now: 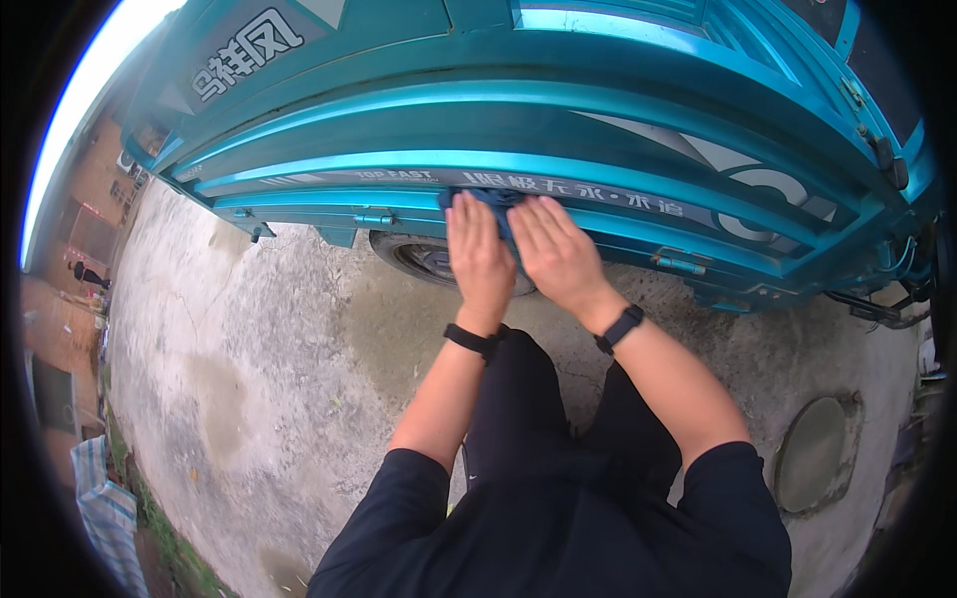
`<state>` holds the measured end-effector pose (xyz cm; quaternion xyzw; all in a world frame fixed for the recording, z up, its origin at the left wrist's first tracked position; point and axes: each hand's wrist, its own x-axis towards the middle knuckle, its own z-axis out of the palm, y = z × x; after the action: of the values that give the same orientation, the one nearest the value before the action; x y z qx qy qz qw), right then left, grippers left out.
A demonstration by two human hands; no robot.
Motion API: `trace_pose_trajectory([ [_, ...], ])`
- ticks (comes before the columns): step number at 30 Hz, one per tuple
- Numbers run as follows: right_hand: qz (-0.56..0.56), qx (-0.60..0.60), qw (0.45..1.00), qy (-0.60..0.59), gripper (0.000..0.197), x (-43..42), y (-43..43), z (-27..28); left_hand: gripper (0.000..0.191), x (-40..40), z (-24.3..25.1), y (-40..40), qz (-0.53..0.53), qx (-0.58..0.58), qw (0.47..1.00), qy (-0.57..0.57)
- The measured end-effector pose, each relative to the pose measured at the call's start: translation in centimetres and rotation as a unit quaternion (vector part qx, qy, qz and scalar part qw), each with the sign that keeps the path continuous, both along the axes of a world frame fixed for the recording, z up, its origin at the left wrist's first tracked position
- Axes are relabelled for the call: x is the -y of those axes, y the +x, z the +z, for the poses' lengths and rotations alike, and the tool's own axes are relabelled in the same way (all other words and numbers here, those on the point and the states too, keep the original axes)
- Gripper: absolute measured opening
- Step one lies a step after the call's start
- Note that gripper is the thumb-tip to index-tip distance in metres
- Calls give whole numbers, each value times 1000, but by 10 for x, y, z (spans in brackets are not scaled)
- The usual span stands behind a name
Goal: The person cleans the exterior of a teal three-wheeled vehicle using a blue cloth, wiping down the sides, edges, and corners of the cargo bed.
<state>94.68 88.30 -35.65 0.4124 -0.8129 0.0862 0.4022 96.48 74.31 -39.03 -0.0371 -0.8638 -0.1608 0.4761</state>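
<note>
Both of my hands press a bunched dark blue cloth [490,199] against the side panel [359,131] of a teal cargo vehicle. My left hand [481,258] lies with its fingers straight and together over the cloth's left part. Angled in from the right, my right hand [562,258] has its fingertips at the cloth's other side. The cloth touches a grey decal strip [628,198] bearing white writing, low on the panel. Much of the cloth is hidden under my fingers. A black band circles each wrist.
Below the panel are a wheel [419,258], a left hinge [374,220] and a right hinge [679,265]. Stained concrete [247,359] spreads underfoot, with a round cover [811,454] at right. A person [88,274] is far off at left, near a striped sheet [105,493].
</note>
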Motion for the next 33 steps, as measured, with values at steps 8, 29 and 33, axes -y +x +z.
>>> trace_pose_trajectory([
  [8, -123, 36, 991, -26, 41, -10, 28, -7, 45, -19, 3, 13, -41, 55, 994, -85],
  [29, -305, 33, 945, -114, 33, -220, 61, -4, 50, -231, 20, 20, -198, 34, 967, -159],
  [33, -352, 59, 921, -156, 34, -262, 67, -5, 51, -288, 25, 22, -243, 40, 956, -161],
])
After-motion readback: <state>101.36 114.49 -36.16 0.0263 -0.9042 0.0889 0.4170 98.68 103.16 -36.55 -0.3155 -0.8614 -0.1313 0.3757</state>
